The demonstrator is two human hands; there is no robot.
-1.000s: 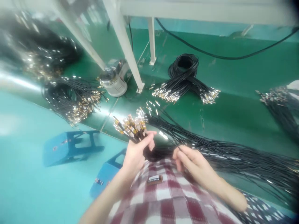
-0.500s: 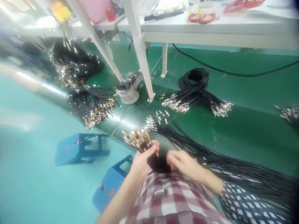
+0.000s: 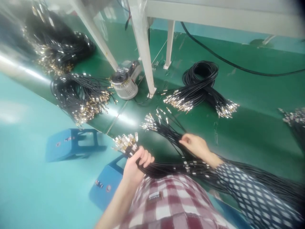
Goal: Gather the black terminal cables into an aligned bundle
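My left hand (image 3: 138, 163) is wrapped round a thick bundle of black cables (image 3: 157, 168), just below their metal connectors (image 3: 126, 141), which fan out beyond my thumb. The bundle trails right across my lap, in front of a checked apron. My right hand (image 3: 194, 144), at the end of a patterned sleeve, is closed in a pinch on black cables (image 3: 169, 133) of a second bunch on the green surface. How many strands lie between its fingers is hidden. The silver tips (image 3: 150, 122) of that bunch point up and left.
A coiled cable bundle (image 3: 200, 79) lies ahead, and another (image 3: 71, 89) to the left beside a round grey device (image 3: 125, 84). White table legs (image 3: 145, 57) stand in front. Two blue stools (image 3: 59, 144) are at the lower left. More connectors (image 3: 295, 116) show at the right edge.
My right hand has moved up and forward from near my lap to the cables on the surface. My left hand has shifted left with its bundle. The view has tipped down.
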